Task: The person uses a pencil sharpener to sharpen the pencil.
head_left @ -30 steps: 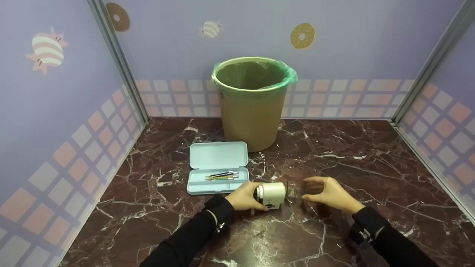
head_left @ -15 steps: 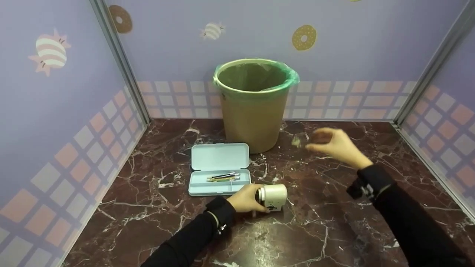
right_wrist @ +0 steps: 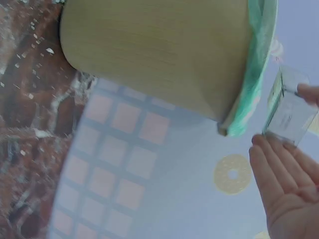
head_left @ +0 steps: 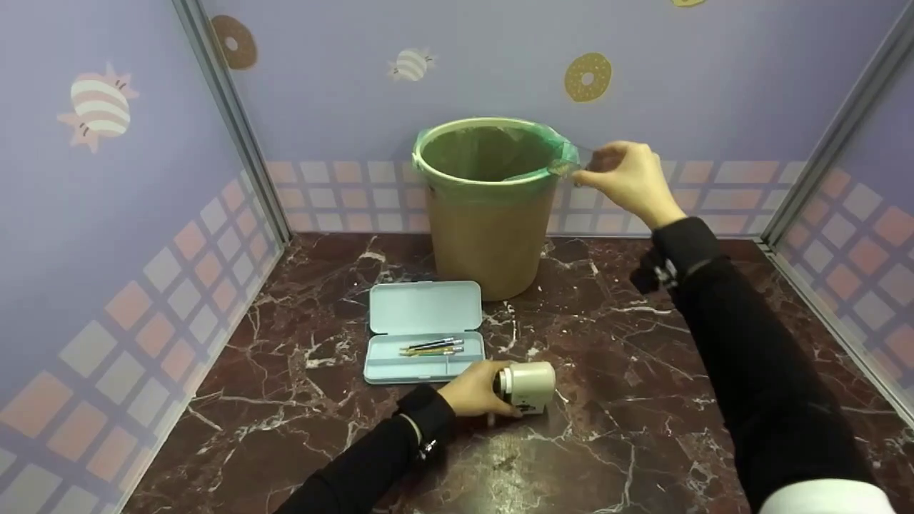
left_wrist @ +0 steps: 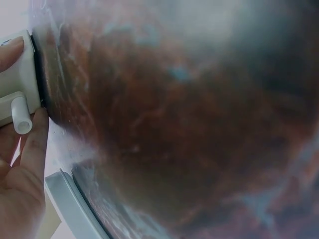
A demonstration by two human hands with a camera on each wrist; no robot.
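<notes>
My left hand (head_left: 475, 390) grips a cream desktop pencil sharpener (head_left: 535, 382) from its left side, on the marble-patterned table. The left wrist view shows the sharpener's crank handle (left_wrist: 21, 117) between thumb and fingers. At the bin's right rim, my right hand (head_left: 632, 178) pinches a clear plastic shavings drawer (right_wrist: 289, 109) between thumb and fingers. In the head view the drawer overlaps the green liner (head_left: 564, 150); some pale shavings show at its far end. The tan waste bin (head_left: 489, 235) stands upright with its mouth up.
Behind the left hand lies an open light-blue pencil case (head_left: 426, 307) with several pencils (head_left: 432, 348) in its lower half. Pale crumbs are scattered on the table (head_left: 607, 343) near the bin's base. Patterned walls (head_left: 343, 93) enclose the back and both sides.
My right hand has carried the clear drawer from beside the sharpener up and away to the bin's right rim. My left hand has stayed on the sharpener.
</notes>
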